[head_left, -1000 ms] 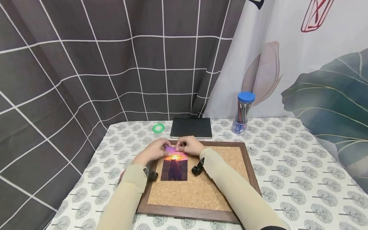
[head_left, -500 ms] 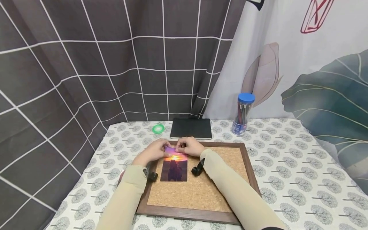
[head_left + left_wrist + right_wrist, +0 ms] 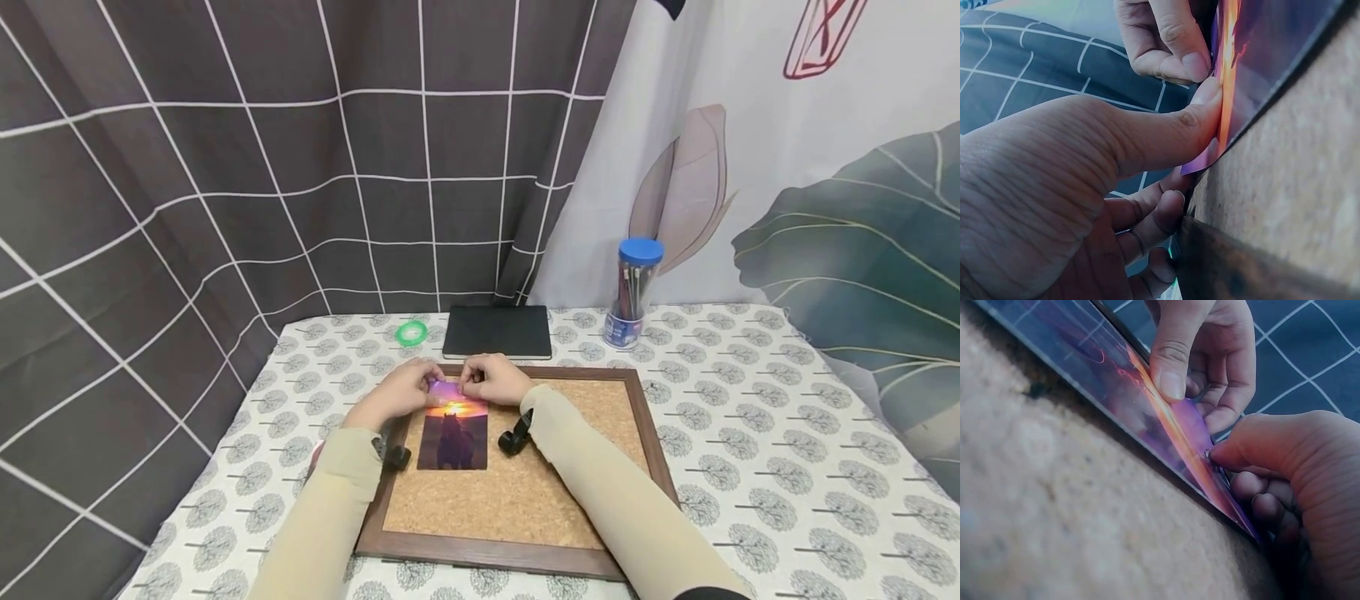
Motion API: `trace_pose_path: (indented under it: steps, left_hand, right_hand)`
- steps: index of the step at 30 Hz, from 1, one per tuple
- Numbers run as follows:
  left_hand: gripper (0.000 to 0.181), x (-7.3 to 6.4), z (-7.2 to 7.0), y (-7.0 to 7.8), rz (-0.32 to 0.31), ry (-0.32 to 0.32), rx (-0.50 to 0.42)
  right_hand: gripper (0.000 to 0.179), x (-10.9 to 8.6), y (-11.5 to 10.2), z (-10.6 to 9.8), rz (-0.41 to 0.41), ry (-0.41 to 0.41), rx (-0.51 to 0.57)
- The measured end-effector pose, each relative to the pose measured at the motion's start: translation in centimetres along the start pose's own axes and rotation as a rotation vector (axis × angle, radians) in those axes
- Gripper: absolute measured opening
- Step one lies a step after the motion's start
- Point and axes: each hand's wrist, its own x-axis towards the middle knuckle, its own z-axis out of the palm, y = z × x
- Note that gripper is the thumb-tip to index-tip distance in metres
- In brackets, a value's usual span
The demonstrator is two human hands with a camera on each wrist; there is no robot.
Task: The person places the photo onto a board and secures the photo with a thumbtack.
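A photo print [image 3: 452,442] of a dark horse under a sunset lies on the left part of a framed cork board [image 3: 517,508]. At its top left corner my left hand [image 3: 401,392] pinches the print; in the left wrist view the thumb lies across the picture [image 3: 1225,81] with fingers behind the edge. My right hand [image 3: 497,382] pinches the print's top edge just beside it. A tiny shiny bit shows at the right thumb's tip in the right wrist view, too small to identify. The print [image 3: 1147,406] stands slightly off the cork near the hands.
Behind the board lies a black notebook [image 3: 497,332]. A green tape roll [image 3: 412,333] is left of it. Further right stands a clear jar [image 3: 633,292] of pencils with a blue lid. Part of a red item shows beside the left sleeve. A grid curtain [image 3: 390,208] hangs behind the table.
Both hands stay at the print's top edge with hardly any movement. The head view has shifted slightly.
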Motion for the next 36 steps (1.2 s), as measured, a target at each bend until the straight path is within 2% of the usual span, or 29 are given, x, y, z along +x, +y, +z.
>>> trace_pose_path:
  steps: [8, 12, 17, 36]
  left_hand:
    - [0.033, -0.7, 1.1, -0.4, -0.045, -0.017, -0.014]
    - [0.031, -0.5, 0.9, -0.2, -0.034, 0.005, 0.008]
    - [0.03, -0.2, 0.5, 0.0, -0.039, -0.005, 0.028]
    - [0.029, 0.0, 0.0, 0.3, -0.012, 0.001, -0.006]
  right_hand:
    - [0.006, -0.6, 0.6, 1.1, -0.005, -0.035, -0.006]
    - [0.009, -0.5, 0.6, 0.8, -0.009, 0.0, -0.013]
    - [0.009, -0.3, 0.5, 0.4, 0.013, -0.017, -0.016]
    - [0.009, 0.2, 0.1, -0.1, 0.007, -0.019, -0.031]
